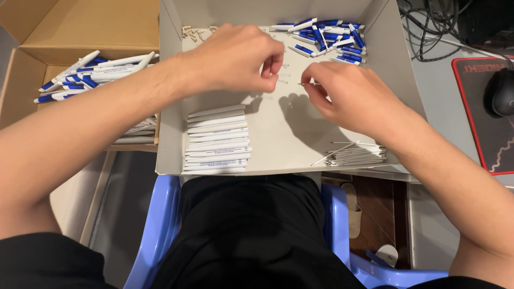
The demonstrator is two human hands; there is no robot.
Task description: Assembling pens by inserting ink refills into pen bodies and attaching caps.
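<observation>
**Two hands, one tiny part, over the white box**

While both hands hover over the middle of the shallow white box (375, 48), the fingertips are pinched together on something very small. The left hand (233, 59) is closed thumb-to-finger, with a thin pale refill (282, 81) poking out to the right, its long axis lying roughly left to right across the box. The right hand (350, 96) is pinched too, on a small piece at its fingertips, too tiny to identify; whether the two pieces touch is impossible to tell.

Below the left hand, white pen barrels (217, 140) are stacked in a neat row, their lengths running left to right. Near the right wrist sits a bundle of thin refills (356, 155), same orientation. Blue-and-white pen parts (326, 36) pile up at the far edge. Small springs (194, 32) lie in the far-left corner, hard to make out. Finished pens (85, 72) fill the brown carton (80, 27) on the left, partly hidden by the forearm.
</observation>
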